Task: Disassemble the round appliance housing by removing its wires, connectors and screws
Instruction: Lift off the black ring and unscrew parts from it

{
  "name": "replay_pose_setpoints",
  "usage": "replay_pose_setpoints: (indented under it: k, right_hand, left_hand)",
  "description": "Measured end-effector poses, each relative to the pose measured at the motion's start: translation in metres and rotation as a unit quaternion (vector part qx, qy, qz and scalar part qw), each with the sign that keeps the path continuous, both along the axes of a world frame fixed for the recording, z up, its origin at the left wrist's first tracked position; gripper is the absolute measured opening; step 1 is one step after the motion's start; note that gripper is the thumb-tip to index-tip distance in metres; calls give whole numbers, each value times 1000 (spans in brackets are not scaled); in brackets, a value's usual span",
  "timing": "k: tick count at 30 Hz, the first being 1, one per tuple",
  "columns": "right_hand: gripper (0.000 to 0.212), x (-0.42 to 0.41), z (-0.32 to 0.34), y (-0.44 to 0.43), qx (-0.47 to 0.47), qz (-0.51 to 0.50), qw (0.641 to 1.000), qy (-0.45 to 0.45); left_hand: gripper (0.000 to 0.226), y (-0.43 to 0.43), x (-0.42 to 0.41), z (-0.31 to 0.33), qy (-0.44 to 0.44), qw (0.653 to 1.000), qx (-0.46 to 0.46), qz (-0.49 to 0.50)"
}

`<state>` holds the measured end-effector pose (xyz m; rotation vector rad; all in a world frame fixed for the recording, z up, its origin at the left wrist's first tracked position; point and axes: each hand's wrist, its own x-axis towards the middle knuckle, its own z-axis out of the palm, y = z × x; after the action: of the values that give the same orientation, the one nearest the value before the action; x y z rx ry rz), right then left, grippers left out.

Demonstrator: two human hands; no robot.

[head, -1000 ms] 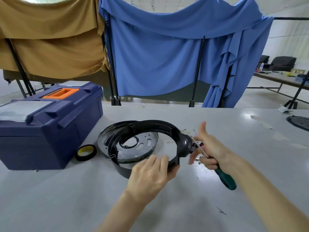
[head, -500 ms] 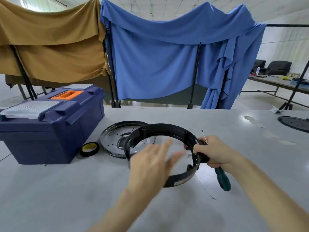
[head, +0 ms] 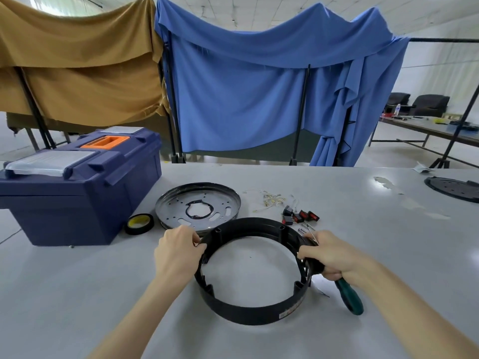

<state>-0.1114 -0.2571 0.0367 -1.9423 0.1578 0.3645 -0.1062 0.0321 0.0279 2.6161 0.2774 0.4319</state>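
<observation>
Now the black housing ring (head: 248,310), no longer tilted, lies on the near table (head: 77,294), left hand (head: 177,251) pinching its left rim, right hand (head: 329,256) curled, it seems, round right rim and screwdriver (head: 350,297), probably steadied for remaining screws.

Bright, even light falls from overhead. The grey bench (head: 363,242) carries pale glare patches at its far right, and only a soft, faint shadow lies under the black ring (head: 246,309). Focus is sharp throughout. The poles (head: 33,110) lean and bow near the edges.
</observation>
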Motion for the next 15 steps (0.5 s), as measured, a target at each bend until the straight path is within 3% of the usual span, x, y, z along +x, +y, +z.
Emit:
replay_pose_setpoints:
  k: [6,10,15]
  right_hand:
    - [26,11,-14,4,15,4,1000,26]
    - [40,14,-4,-7,26,7,998,55]
    - [33,33,10,-42,75,-151,985,32]
  left_hand:
    - [11,-2,11,-4,-37,998,35,23]
    - [12,-2,16,-7,-43,997,49,36]
    - [12,-4,17,-8,-44,996,60,43]
